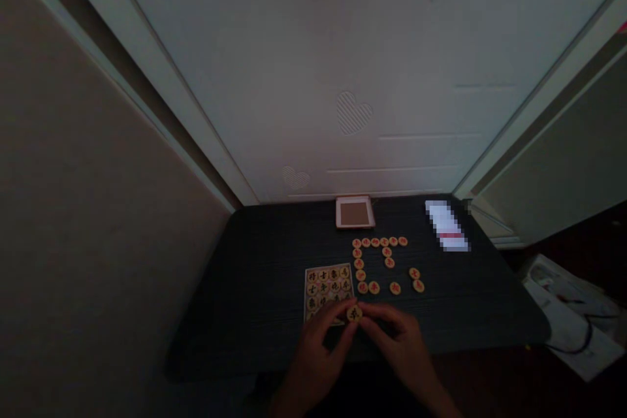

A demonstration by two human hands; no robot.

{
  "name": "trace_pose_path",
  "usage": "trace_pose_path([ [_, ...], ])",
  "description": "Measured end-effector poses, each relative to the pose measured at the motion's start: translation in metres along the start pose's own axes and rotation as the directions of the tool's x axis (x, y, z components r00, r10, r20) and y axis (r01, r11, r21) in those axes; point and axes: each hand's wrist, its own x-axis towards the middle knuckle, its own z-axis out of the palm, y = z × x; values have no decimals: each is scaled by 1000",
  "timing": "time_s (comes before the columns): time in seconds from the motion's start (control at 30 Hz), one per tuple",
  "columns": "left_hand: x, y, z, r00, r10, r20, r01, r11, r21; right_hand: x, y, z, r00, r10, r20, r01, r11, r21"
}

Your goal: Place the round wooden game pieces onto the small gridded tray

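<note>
Face up, the round game piece (354,313): I have my left hand (316,343) and right hand (399,339) closed on its rim from opposite sides. It sits at the near right corner of the tray (328,266) (neither hand nearer).

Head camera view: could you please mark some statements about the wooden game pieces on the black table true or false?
1. The left hand and right hand hold one round wooden game piece. True.
2. The loose red-marked wooden discs lie left of the rectangular tray of dark-marked pieces. False: they lie right of it.
3. A square white-rimmed box sits at the far edge of the black table. True.
4. That box is full of discs. False: none show inside.
</note>
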Motion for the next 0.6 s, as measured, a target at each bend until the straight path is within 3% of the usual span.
trace_pose_path([
  [0.6,2,-5,-3,995,-63,72,64,998,-12,2,-2,-4,999,2,53,-4,1000,30],
])
